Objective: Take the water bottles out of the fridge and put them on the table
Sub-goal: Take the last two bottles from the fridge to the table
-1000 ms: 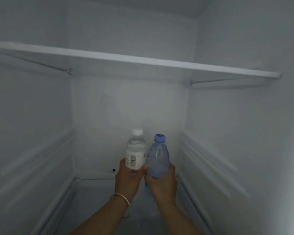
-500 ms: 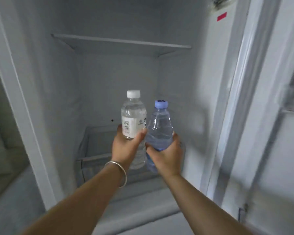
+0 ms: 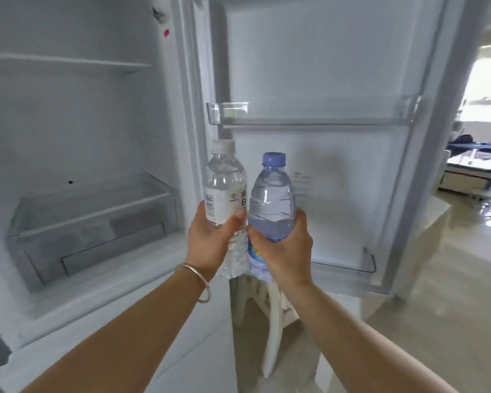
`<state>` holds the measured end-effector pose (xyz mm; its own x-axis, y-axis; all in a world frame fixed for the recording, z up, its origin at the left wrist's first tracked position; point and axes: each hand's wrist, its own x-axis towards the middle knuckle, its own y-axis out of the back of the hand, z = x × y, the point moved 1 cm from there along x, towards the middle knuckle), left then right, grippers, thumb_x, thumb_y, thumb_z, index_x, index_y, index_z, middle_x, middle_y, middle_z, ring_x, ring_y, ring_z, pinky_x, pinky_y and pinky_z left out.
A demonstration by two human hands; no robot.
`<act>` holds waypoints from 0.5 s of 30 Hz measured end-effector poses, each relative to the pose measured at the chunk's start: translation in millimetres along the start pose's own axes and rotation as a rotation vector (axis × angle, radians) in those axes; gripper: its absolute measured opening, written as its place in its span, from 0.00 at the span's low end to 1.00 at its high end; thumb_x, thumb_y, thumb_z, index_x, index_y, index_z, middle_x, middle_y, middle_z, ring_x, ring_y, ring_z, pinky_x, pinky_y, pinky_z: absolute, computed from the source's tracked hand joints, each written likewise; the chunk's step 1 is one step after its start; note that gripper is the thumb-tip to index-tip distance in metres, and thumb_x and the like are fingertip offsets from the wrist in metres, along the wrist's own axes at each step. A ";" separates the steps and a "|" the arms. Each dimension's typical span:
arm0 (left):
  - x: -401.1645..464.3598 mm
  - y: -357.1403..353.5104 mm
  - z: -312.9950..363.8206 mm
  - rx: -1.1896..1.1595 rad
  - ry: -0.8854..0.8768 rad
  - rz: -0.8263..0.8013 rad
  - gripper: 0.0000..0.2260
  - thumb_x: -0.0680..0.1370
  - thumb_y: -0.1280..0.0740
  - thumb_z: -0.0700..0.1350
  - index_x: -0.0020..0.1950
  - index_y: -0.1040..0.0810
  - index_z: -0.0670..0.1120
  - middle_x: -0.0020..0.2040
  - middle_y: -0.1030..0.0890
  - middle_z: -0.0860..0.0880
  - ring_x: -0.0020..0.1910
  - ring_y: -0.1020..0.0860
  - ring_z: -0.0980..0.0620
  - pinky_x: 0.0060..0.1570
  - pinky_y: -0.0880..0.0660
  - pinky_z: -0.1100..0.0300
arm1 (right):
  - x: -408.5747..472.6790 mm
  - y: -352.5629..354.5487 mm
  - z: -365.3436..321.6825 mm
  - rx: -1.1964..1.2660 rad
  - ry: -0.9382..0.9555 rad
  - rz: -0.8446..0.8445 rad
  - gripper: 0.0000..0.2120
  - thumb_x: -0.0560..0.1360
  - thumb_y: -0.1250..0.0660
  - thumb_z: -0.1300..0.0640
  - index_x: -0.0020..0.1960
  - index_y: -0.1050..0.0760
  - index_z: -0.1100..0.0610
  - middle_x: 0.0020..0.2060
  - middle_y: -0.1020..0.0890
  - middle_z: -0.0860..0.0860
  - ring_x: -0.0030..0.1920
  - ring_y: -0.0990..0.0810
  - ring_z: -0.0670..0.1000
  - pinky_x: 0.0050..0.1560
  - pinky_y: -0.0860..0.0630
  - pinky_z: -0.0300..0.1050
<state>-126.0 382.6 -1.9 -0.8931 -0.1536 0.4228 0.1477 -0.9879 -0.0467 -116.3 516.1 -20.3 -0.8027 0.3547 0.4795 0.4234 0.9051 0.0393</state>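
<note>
Two water bottles are held up in front of the open fridge (image 3: 77,165), outside it. The white-capped bottle (image 3: 224,185) is wrapped low down by the fingers of the left hand (image 3: 210,242). The blue-capped bottle (image 3: 271,199) is wrapped the same way by the right hand (image 3: 284,251). Both bottles stand tall, with caps well above the fingers and bottoms just below them. The bottles are side by side and seem to touch. No table can be told for sure, so the bottles probably must be carried away from the fridge, kept upright.
</note>
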 end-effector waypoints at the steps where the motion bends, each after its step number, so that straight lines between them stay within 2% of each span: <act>1: -8.1 -23.7 1.2 -0.015 -0.001 -0.028 0.29 0.62 0.28 0.59 0.58 0.23 0.47 0.51 0.16 0.46 0.50 0.17 0.48 0.54 0.21 0.46 | 1.0 26.6 1.5 -0.013 0.006 0.031 0.33 0.59 0.21 0.49 0.59 0.30 0.51 0.44 0.22 0.40 0.46 0.20 0.45 0.45 0.24 0.35; 5: -48.1 -132.7 14.3 -0.109 -0.022 -0.107 0.29 0.62 0.28 0.58 0.58 0.23 0.43 0.50 0.16 0.45 0.50 0.17 0.47 0.53 0.21 0.50 | 10.1 144.2 9.2 -0.064 0.041 0.135 0.30 0.55 0.24 0.46 0.54 0.30 0.48 0.41 0.23 0.36 0.42 0.22 0.37 0.40 0.28 0.27; 8: -75.1 -217.9 27.2 -0.143 -0.039 -0.160 0.30 0.61 0.29 0.58 0.58 0.23 0.43 0.50 0.16 0.45 0.49 0.17 0.48 0.50 0.21 0.56 | 21.2 235.0 12.7 -0.125 0.050 0.186 0.30 0.56 0.23 0.46 0.54 0.30 0.48 0.40 0.23 0.38 0.41 0.22 0.38 0.38 0.29 0.22; 10: -89.8 -270.2 31.9 -0.163 -0.032 -0.196 0.29 0.61 0.29 0.59 0.57 0.23 0.44 0.51 0.16 0.45 0.50 0.17 0.48 0.49 0.22 0.57 | 28.9 288.6 15.7 -0.172 0.037 0.232 0.29 0.56 0.22 0.47 0.53 0.31 0.48 0.39 0.25 0.37 0.40 0.22 0.42 0.39 0.29 0.24; 12: -103.0 -318.9 35.7 -0.184 -0.017 -0.238 0.28 0.61 0.29 0.59 0.57 0.22 0.46 0.51 0.16 0.46 0.49 0.17 0.49 0.49 0.21 0.56 | 36.6 336.4 19.2 -0.218 0.013 0.268 0.29 0.59 0.20 0.52 0.55 0.30 0.51 0.39 0.26 0.37 0.41 0.23 0.45 0.43 0.26 0.34; 15: -118.1 -382.7 35.2 -0.213 0.018 -0.303 0.24 0.61 0.29 0.58 0.53 0.22 0.49 0.46 0.16 0.49 0.45 0.16 0.52 0.46 0.20 0.58 | 48.4 396.2 28.0 -0.276 -0.038 0.302 0.27 0.61 0.22 0.52 0.56 0.29 0.53 0.38 0.25 0.38 0.39 0.23 0.42 0.45 0.27 0.39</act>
<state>-62.1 779.6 -2.1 -0.8904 0.1486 0.4302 -0.2149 -0.9704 -0.1097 0.8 898.5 -6.0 -0.6375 0.6080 0.4732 0.7353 0.6635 0.1382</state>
